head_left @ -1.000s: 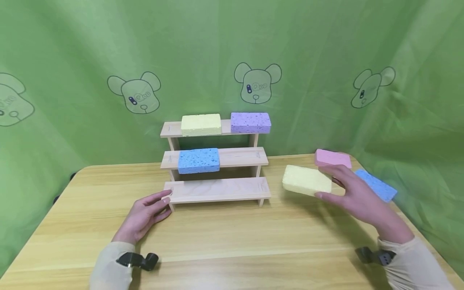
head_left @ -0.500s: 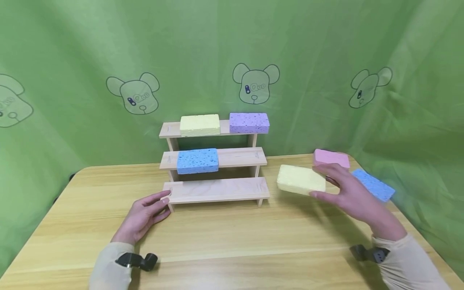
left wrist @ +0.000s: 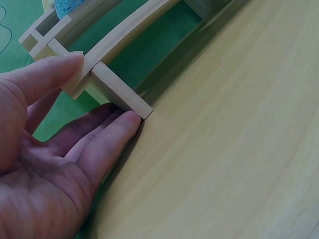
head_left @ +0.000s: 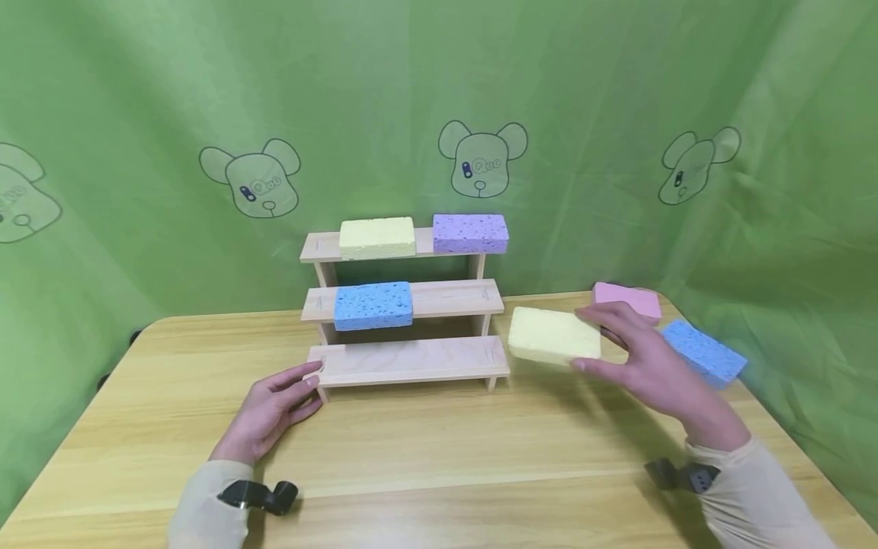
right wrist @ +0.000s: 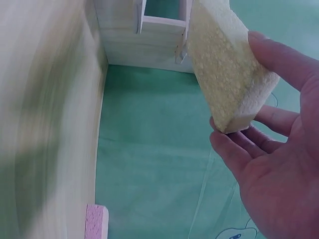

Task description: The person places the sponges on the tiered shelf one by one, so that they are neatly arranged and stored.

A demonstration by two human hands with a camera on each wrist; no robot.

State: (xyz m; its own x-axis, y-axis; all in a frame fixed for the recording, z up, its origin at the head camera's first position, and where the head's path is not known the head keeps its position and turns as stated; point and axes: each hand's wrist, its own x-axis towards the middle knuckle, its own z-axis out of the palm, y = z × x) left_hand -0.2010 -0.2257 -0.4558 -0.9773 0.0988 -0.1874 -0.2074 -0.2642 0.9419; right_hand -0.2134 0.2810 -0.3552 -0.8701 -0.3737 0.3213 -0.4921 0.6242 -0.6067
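A pale yellow sponge (head_left: 554,335) is held off the table by my right hand (head_left: 648,362), its thumb and fingers gripping the right end. In the right wrist view the same sponge (right wrist: 229,64) stands tilted between thumb and fingers. To its left stands a three-step wooden shelf (head_left: 411,362). My left hand (head_left: 270,412) grips the left end of its lowest step; in the left wrist view the thumb lies on the board and other fingers touch the leg. Another yellow sponge (head_left: 377,238) and a purple sponge (head_left: 469,233) sit on the top step, a blue sponge (head_left: 373,306) on the middle one.
At the table's right rear lie a pink sponge (head_left: 627,301) and a second blue sponge (head_left: 705,352), partly behind my right hand. A green curtain (head_left: 583,229) with printed bear heads hangs around the wooden table (head_left: 439,473).
My right hand has carried the yellow sponge leftward, closer to the shelf's right end. The left hand stays at the shelf, and the other sponges have not moved.
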